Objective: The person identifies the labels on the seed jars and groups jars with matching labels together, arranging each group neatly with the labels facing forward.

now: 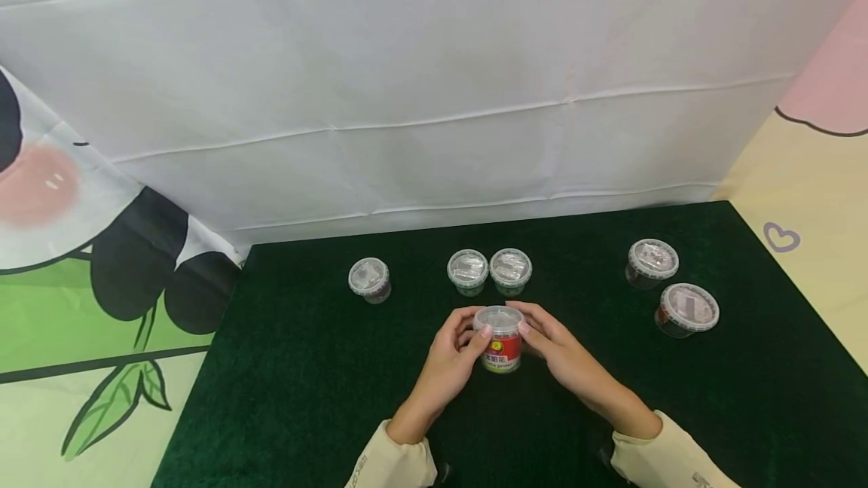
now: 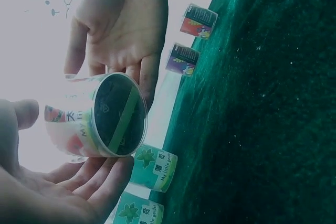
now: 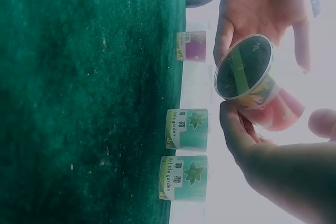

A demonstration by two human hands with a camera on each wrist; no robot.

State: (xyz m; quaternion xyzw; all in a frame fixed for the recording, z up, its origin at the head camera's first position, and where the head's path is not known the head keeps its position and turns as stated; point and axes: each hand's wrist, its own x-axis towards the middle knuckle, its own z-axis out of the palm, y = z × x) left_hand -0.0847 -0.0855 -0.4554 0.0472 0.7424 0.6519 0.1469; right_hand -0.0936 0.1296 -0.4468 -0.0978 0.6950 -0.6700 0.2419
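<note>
A small clear plastic tub (image 1: 502, 352) with a red label and a clear lid is held between both hands above the green tabletop. My left hand (image 1: 453, 356) holds its left side, thumb at the front near the lid and fingers reaching behind. On the other side, my right hand (image 1: 566, 356) holds it with the thumb close to the rim and fingers behind. In the left wrist view the tub's round base (image 2: 121, 114) tilts toward the camera, showing a pale green strip. The right wrist view shows the tub's red side (image 3: 275, 111) between the hands.
Two green-labelled tubs (image 1: 468, 271) (image 1: 511, 271) stand side by side behind the hands. One tub (image 1: 370, 279) stands farther left, its label purple in the right wrist view. At the right are two more tubs (image 1: 652, 262) (image 1: 686, 309). A white cloth (image 1: 434, 96) hangs behind the table.
</note>
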